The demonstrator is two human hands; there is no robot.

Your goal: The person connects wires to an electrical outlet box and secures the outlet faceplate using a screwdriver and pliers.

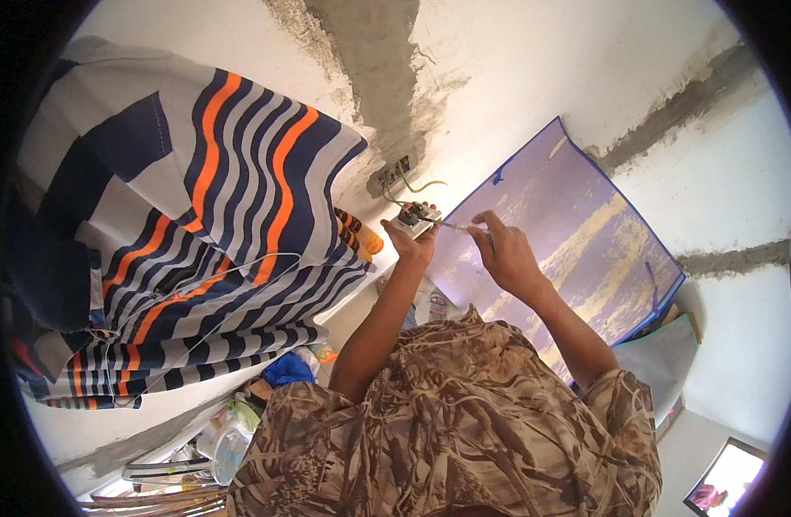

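Observation:
My left hand grips a white electrical fitting from below and the side, its dark wired back facing up. Wires run from it to an open box in the wall; a loose yellow-green wire sticks out beside them. My right hand, fingers closed with the index finger bent, holds a thin screwdriver whose shaft reaches the fitting. Whether the tip sits in a screw is too small to tell.
A striped bedcover with cables fills the left. A torn purple board leans at the right, by a grey board. Orange padded items, feet in sandals, piled household things and a small window also show.

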